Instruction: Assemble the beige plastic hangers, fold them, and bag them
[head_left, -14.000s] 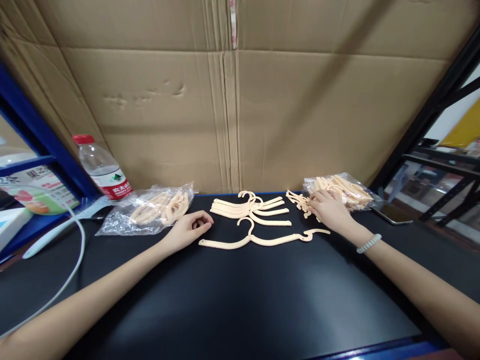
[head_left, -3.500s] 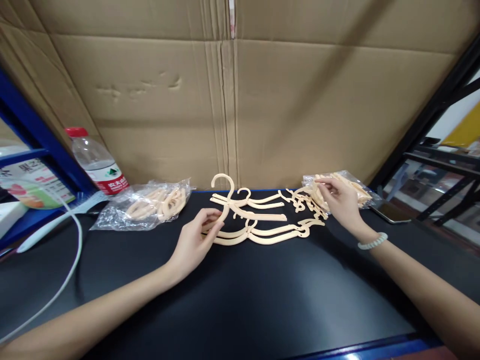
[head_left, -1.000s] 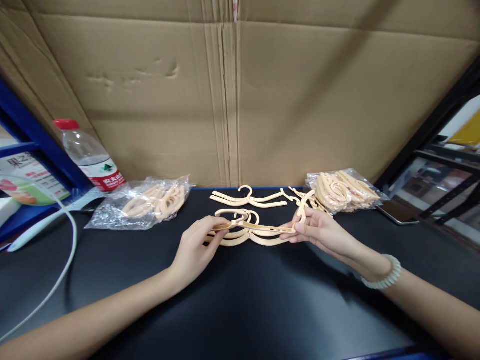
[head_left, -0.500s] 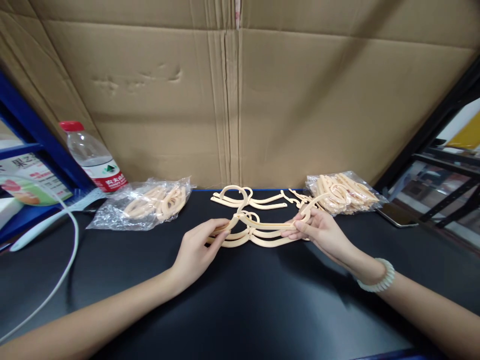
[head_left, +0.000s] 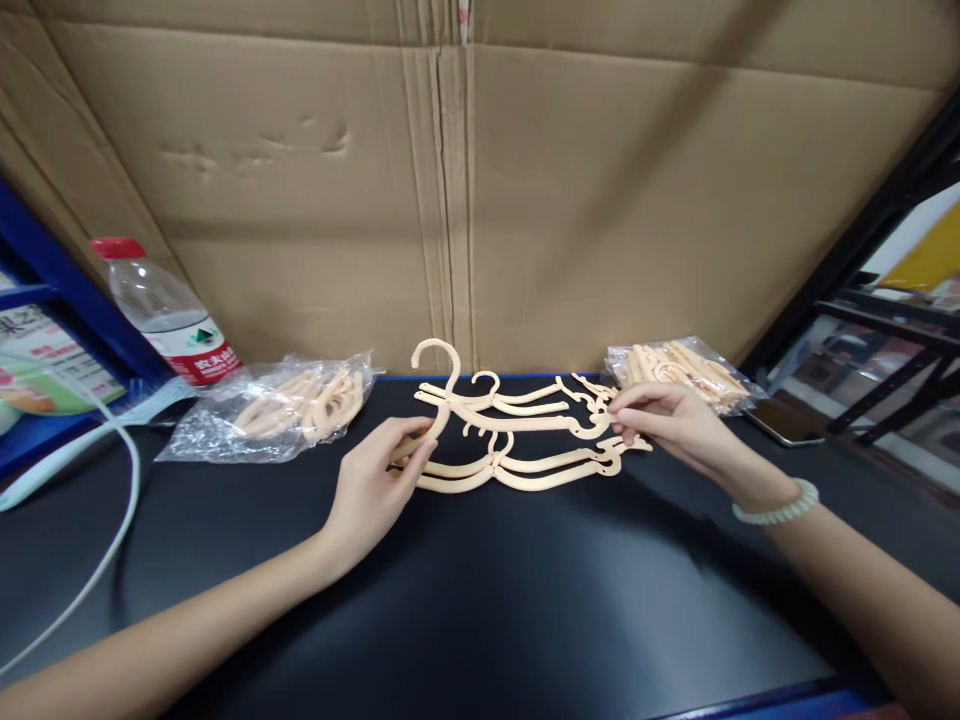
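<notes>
I hold a cream plastic hanger just above the black table, its hook pointing up. My left hand pinches its left arm near the hook. My right hand pinches its right end, fingers closed. Under it lie two assembled hangers stacked on the table. Another hanger lies flat behind, near the cardboard wall. A few small loose cream pieces lie beside my right hand.
A clear bag of cream parts lies at back left, another bag at back right. A water bottle stands far left by a blue rack, with a white cable. A phone lies right. Cardboard walls the back.
Since half a second ago the held hanger has risen and turned, its hook now upright. My right hand moved back and right along its end. My left hand keeps its pinch.
</notes>
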